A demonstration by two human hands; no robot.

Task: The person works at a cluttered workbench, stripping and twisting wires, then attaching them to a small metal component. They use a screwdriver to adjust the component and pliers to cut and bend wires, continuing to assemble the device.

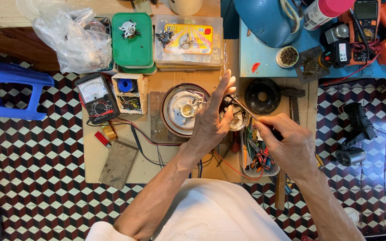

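Floor (41,178): tiled in a cube pattern of dark red, black and white, it fills the lower part of the view on both sides.
Tabletop (95,156): a low brown board that carries the tools; behind it a blue surface (264,58) stands at the upper right.
Blue stool (10,89): plastic, it lies on the floor at the left, well apart from the hands.
Plastic bag (74,38): clear and crumpled, at the upper left of the tabletop.
Clear box (188,42): flat and rectangular, with a yellow label with red marks on its lid; it is just beside the green boxes.
Green boxes (132,44): stacked, with rounded corners; a small grey metal part lies on top.
Round housing (184,109): a metal disc with a pale centre, in the middle of the tabletop, just left of the left hand.
Black disc (262,96): round, with a hole, behind the right hand.
Meter (97,98): black, with a white dial, beside a small wooden box (129,93) that holds a blue roll.
Left hand (213,120): it grasps a small round motor part (235,117) with thin wires, thumb side up, fingers stretched upward.
Right hand (289,145): clenched around a thin dark tool (271,129); its tip is near the motor part, I cannot tell if it touches.
Tray (258,156): clear, under the right hand, full of small tools with coloured handles.
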